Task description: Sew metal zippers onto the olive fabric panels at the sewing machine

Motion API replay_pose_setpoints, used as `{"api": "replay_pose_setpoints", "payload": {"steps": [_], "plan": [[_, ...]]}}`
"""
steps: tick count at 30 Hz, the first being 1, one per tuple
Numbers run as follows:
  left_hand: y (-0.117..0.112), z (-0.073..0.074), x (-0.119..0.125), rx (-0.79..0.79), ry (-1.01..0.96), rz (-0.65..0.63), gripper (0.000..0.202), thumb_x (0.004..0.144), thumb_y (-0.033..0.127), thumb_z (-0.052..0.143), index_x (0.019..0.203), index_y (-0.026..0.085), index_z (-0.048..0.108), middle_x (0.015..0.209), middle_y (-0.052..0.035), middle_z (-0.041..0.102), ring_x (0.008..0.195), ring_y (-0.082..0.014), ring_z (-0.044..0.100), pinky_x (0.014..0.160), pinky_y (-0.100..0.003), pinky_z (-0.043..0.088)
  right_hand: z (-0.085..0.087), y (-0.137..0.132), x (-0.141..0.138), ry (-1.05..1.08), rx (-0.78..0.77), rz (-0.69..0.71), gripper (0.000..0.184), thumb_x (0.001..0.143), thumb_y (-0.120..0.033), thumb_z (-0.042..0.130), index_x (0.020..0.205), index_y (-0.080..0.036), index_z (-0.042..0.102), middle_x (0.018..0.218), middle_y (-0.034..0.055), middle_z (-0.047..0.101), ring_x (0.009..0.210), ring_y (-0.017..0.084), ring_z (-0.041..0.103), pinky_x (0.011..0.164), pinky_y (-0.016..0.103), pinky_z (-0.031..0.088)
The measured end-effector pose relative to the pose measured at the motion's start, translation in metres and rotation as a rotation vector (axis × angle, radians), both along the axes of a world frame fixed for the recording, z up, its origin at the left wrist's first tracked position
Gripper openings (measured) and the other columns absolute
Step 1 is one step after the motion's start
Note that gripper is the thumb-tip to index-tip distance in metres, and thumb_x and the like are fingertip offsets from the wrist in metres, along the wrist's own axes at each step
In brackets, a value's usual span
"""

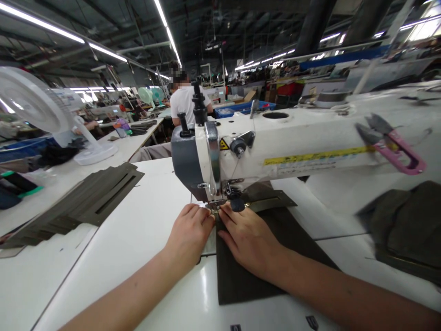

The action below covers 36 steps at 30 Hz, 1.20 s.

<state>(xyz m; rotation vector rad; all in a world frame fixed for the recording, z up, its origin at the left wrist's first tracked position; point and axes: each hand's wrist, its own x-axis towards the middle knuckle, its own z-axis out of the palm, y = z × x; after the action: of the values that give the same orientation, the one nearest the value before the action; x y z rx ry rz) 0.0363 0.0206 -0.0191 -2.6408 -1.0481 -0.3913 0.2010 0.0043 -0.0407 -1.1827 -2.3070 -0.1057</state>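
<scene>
A dark olive fabric piece [248,276] lies on the white table under the needle of a white and grey sewing machine [275,142]. My left hand [189,232] rests at the fabric's left edge, fingers curled down with the tips by the presser foot [215,202]. My right hand [250,239] lies flat on the fabric just right of the needle, fingers stretched out and pressing the cloth down.
A stack of olive fabric pieces [86,197] lies at the left. More olive fabric [406,225] is piled at the right. Pink thread snips [396,142] rest on the machine arm. A white fan [41,110] stands at far left. A person in a white shirt [186,103] sits beyond.
</scene>
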Motion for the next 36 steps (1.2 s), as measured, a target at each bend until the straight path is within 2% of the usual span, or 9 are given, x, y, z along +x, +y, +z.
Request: {"api": "replay_pose_setpoints", "payload": {"steps": [11,18,28,33,36], "plan": [[0.003,0.000,-0.001,0.028,-0.012,-0.017,0.016,0.086,0.015,0.047,0.078,0.013,0.061,0.080,-0.0072,0.061,0.080,-0.0215,0.055,0.076,-0.035,0.043,0.000,0.001,0.000,-0.048,0.016,-0.008,0.026,0.080,-0.016,0.051,0.103,-0.007,0.060,0.110,0.0160,0.058,0.101,0.027,0.052,0.087,0.041,0.042],[0.004,0.002,-0.002,-0.024,-0.034,0.003,0.017,0.087,0.016,0.047,0.078,0.014,0.061,0.079,-0.0064,0.061,0.079,-0.0196,0.056,0.077,-0.034,0.042,0.003,0.002,0.001,-0.068,-0.031,0.005,0.027,0.083,-0.017,0.048,0.106,-0.008,0.058,0.110,0.0149,0.058,0.103,0.027,0.050,0.092,0.046,0.035],[0.004,0.001,-0.004,-0.036,-0.009,0.011,0.015,0.085,0.015,0.048,0.080,0.014,0.061,0.080,-0.0071,0.061,0.079,-0.0202,0.056,0.077,-0.034,0.041,0.003,0.003,0.000,-0.062,-0.047,0.027,0.028,0.084,-0.017,0.047,0.107,-0.008,0.058,0.108,0.0148,0.059,0.104,0.026,0.050,0.096,0.047,0.033],[0.008,0.000,-0.009,-0.089,-0.084,0.015,0.015,0.086,0.018,0.049,0.079,0.014,0.062,0.084,-0.0068,0.063,0.079,-0.0193,0.057,0.078,-0.035,0.042,0.005,0.014,0.026,-0.047,-0.014,0.136,0.028,0.084,-0.015,0.044,0.108,-0.014,0.057,0.108,0.0107,0.060,0.100,0.022,0.053,0.092,0.041,0.040],[0.001,0.003,-0.017,-0.147,-0.173,-0.032,0.014,0.085,0.015,0.049,0.083,0.017,0.063,0.094,-0.0055,0.064,0.085,-0.0189,0.057,0.087,-0.037,0.038,0.001,0.016,0.056,-0.101,0.114,0.012,0.028,0.084,-0.019,0.042,0.107,-0.011,0.057,0.109,0.0139,0.059,0.101,0.026,0.053,0.087,0.043,0.043]]}}
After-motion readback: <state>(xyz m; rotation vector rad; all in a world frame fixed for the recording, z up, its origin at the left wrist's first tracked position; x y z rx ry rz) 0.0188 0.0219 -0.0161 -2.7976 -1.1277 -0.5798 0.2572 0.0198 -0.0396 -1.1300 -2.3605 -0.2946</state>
